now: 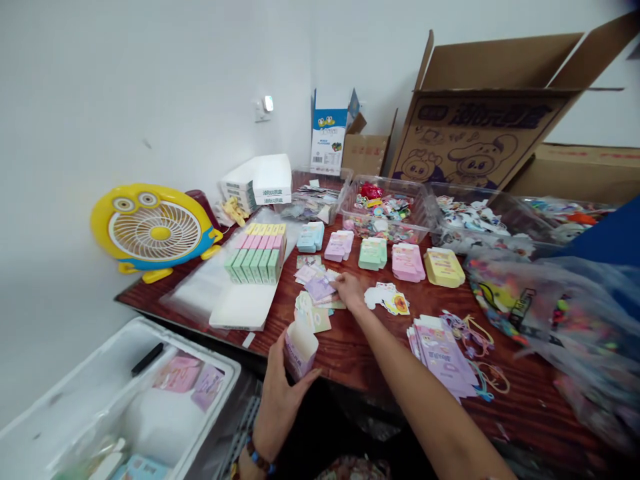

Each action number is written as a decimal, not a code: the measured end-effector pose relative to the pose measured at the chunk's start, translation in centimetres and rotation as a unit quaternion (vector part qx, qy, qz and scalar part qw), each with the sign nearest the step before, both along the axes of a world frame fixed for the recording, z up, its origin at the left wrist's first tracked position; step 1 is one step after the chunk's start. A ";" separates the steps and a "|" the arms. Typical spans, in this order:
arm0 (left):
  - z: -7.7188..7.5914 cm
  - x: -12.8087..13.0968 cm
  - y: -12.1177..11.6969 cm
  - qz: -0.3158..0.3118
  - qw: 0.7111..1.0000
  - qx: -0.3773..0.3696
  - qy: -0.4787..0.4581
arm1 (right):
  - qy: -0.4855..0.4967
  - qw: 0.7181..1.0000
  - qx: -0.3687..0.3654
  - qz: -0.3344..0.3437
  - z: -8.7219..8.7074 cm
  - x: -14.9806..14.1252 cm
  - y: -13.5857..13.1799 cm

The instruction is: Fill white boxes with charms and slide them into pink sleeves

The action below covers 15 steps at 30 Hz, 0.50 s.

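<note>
My left hand (280, 407), with a beaded bracelet at the wrist, grips a small open lilac paper box (301, 350) near the table's front edge. My right hand (349, 291) reaches across the wooden table (350, 360), its fingertips on a loose pile of pastel cards (317, 293). Whether those fingers pinch a card is hidden. Rows of flat pastel boxes (373, 253) lie just beyond it, and a green-and-pink boxed block (255, 253) stands to the left. Loose stickers (387, 300) sit right of my right hand.
Clear plastic bins (385, 210) of stickers line the table's back. A yellow cartoon fan (155, 227) stands at left. A white foam box (130, 400) sits below the front edge. Cardboard cartons (475, 113) rise behind, and a bulging plastic bag (550, 313) lies at right beside a blue sleeve (605, 240).
</note>
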State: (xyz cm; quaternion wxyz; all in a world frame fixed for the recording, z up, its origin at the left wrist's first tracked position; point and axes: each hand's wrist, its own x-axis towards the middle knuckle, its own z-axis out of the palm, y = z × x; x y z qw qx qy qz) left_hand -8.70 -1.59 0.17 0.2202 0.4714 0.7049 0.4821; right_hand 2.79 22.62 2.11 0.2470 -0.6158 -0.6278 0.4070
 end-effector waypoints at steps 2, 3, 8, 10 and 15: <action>0.0 -0.2 0.1 0.005 1.000 -0.008 0.008 | 0.069 0.997 0.007 -0.019 0.7 1.6 -0.8; 0.0 -0.2 0.3 0.004 1.000 -0.012 0.016 | 0.100 0.994 0.014 -0.026 1.2 2.5 -1.5; 0.0 1.0 1.8 -0.039 0.995 0.012 0.091 | 0.277 0.958 0.060 -0.047 4.2 7.5 -6.8; 0.1 1.9 2.3 -0.066 0.991 0.024 0.114 | 0.335 0.939 0.067 -0.035 4.8 9.2 -8.9; 0.6 3.8 2.9 -0.118 0.979 0.028 0.167 | 0.281 0.958 0.062 0.004 4.8 11.6 -12.1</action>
